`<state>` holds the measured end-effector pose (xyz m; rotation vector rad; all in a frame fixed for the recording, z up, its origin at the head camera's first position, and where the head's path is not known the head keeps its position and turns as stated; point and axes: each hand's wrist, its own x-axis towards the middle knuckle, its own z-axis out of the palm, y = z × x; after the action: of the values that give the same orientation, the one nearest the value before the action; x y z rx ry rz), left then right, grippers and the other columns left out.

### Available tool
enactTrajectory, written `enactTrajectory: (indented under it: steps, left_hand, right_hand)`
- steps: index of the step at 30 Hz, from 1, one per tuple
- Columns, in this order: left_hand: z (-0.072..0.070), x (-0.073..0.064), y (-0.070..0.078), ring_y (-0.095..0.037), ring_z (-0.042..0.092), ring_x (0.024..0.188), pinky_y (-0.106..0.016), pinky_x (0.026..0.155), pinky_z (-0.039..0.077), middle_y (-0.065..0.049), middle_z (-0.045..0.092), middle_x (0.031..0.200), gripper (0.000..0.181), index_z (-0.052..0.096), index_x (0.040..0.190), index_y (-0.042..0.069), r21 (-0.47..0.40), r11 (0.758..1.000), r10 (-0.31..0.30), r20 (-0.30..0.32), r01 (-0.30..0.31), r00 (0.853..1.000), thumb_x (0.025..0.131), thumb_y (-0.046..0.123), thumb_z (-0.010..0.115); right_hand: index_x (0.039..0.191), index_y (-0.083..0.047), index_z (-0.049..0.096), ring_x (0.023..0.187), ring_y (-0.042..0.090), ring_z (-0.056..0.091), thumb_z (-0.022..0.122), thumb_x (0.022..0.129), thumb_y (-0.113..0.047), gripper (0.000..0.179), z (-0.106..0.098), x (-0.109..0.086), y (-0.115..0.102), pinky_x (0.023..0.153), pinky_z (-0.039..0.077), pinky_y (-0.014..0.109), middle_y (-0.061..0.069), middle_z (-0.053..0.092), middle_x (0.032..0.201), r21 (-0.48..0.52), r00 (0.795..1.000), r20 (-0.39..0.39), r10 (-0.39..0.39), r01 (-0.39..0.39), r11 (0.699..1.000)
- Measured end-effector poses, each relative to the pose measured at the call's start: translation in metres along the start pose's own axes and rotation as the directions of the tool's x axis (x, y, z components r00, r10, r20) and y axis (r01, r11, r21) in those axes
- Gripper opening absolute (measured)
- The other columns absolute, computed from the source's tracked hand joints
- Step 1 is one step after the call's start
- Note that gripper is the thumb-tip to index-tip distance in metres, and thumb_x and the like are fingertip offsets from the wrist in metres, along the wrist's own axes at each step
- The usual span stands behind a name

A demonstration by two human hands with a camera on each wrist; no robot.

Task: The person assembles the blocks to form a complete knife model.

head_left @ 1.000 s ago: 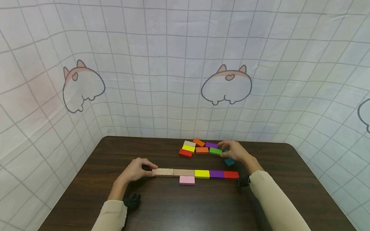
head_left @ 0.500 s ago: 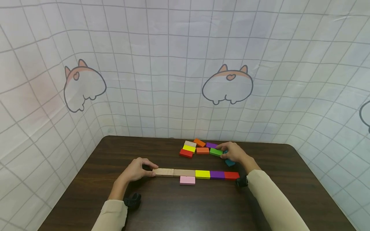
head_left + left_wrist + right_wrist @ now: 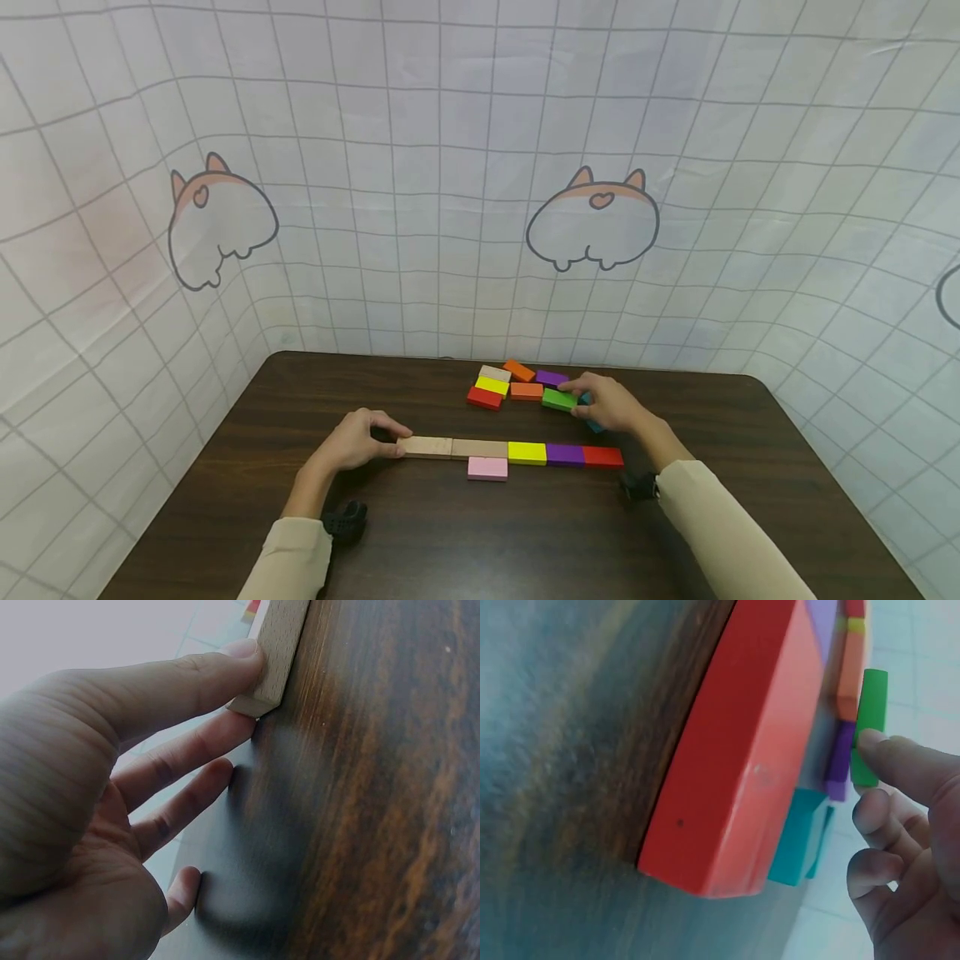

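Note:
In the head view a row of flat blocks lies across the table. At its left end my left hand [image 3: 352, 442] pinches a plain wooden block [image 3: 424, 447] by its outer end, thumb on its near side. Another plain wooden block [image 3: 480, 449], a yellow block [image 3: 527, 453], a purple block [image 3: 566, 455] and a red block [image 3: 603, 457] continue the row to the right. Behind the row, my right hand [image 3: 611, 404] pinches a green block [image 3: 559, 400]; the right wrist view shows the thumb on this green block [image 3: 871, 701], which appears raised.
A pink block [image 3: 487, 469] lies against the row's near side. Around the right hand are orange blocks [image 3: 527, 392], another purple block [image 3: 552, 378] and teal blocks [image 3: 594, 425], partly hidden. Red, yellow and wooden blocks lie farther left. A grid-patterned cloth [image 3: 420, 208] hangs behind the table.
My right hand has moved slightly left and closed on the green block, which has shifted a little toward me. My left hand stays at the row's end.

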<state>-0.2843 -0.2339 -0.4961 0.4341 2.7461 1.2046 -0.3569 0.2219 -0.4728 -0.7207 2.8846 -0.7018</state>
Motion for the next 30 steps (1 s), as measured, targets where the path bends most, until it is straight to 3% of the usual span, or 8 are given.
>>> enactTrajectory:
  steps: [8,21,30]
  left_hand:
    - [0.001,0.001,-0.001,-0.028,0.065,0.112,-0.055,0.100,0.050,0.004,0.075,0.106,0.020,0.083,0.101,0.024,0.008,1.000,0.002,-0.002,-0.002,1.000,0.082,0.023,0.087]
    - [0.000,0.002,-0.002,-0.029,0.065,0.113,-0.056,0.100,0.050,0.003,0.076,0.106,0.020,0.083,0.102,0.024,0.007,1.000,0.008,-0.001,-0.008,1.000,0.082,0.023,0.087]
    - [0.000,0.003,-0.003,-0.029,0.065,0.113,-0.055,0.101,0.050,0.004,0.075,0.107,0.020,0.083,0.101,0.024,0.005,1.000,0.006,0.001,-0.006,1.000,0.082,0.023,0.087]
  right_hand:
    - [0.138,-0.020,0.066,0.068,0.013,0.049,0.074,0.095,-0.014,0.044,-0.003,-0.020,-0.019,0.058,0.045,0.025,0.002,0.061,0.114,0.070,0.997,0.010,-0.070,0.069,0.995]
    - [0.137,-0.021,0.067,0.070,0.003,0.051,0.073,0.096,-0.015,0.042,0.008,-0.059,-0.042,0.062,0.048,0.022,-0.004,0.061,0.115,0.127,0.973,0.041,-0.225,0.219,0.968]
    - [0.136,-0.020,0.068,0.069,0.000,0.051,0.072,0.096,-0.015,0.040,0.024,-0.075,-0.048,0.063,0.050,0.021,-0.005,0.060,0.115,0.149,0.969,0.078,-0.235,0.222,0.964]
